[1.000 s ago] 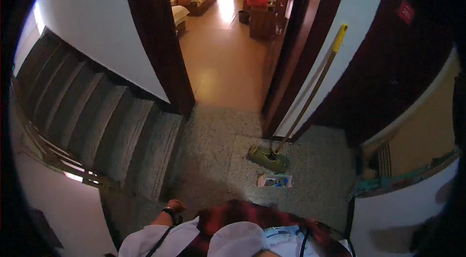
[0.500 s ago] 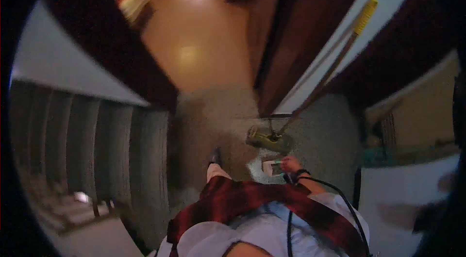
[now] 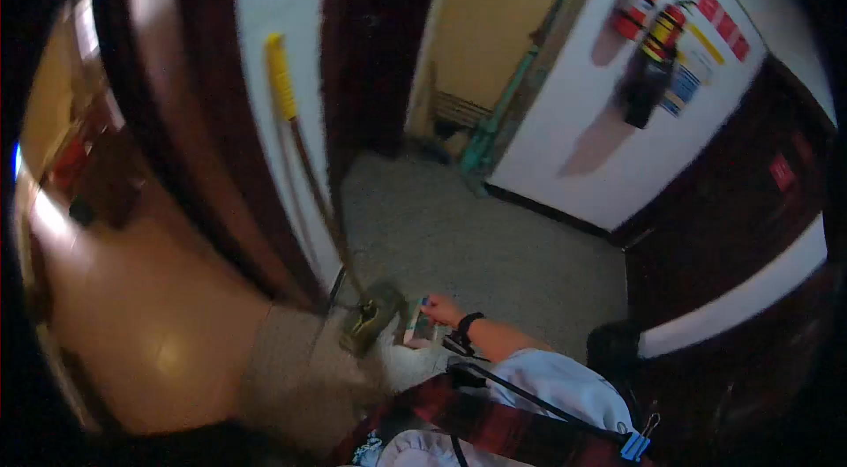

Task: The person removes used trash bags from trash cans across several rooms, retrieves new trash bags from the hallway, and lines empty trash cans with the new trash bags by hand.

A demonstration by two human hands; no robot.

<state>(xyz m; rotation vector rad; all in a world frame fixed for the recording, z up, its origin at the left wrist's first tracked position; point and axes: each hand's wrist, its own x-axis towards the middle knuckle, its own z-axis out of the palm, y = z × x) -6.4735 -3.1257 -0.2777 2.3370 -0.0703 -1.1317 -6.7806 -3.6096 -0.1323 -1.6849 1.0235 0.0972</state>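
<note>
My right hand (image 3: 443, 310), with a black band on the wrist, is closed on a small white-edged box-like object (image 3: 415, 334). Blur hides what kind of thing it is. Just left of it, a long-handled floor tool (image 3: 311, 171) leans on the white wall strip, its yellow grip at the top. The tool's greenish head (image 3: 374, 319) rests on the floor; whether it is a mop or a broom I cannot tell. My left hand is out of sight.
Two fire extinguishers (image 3: 637, 5) (image 3: 663, 33) hang on the white wall ahead right. A green pole-like thing (image 3: 505, 110) stands by a yellowish panel. A dark door (image 3: 719, 202) is at right, a black bin-like object (image 3: 615, 348) below it. Orange-brown flooring (image 3: 168, 326) lies left.
My view has swung to the right, bringing the fire extinguishers into sight and taking the stairs out of it. The right hand still holds the box-like object.
</note>
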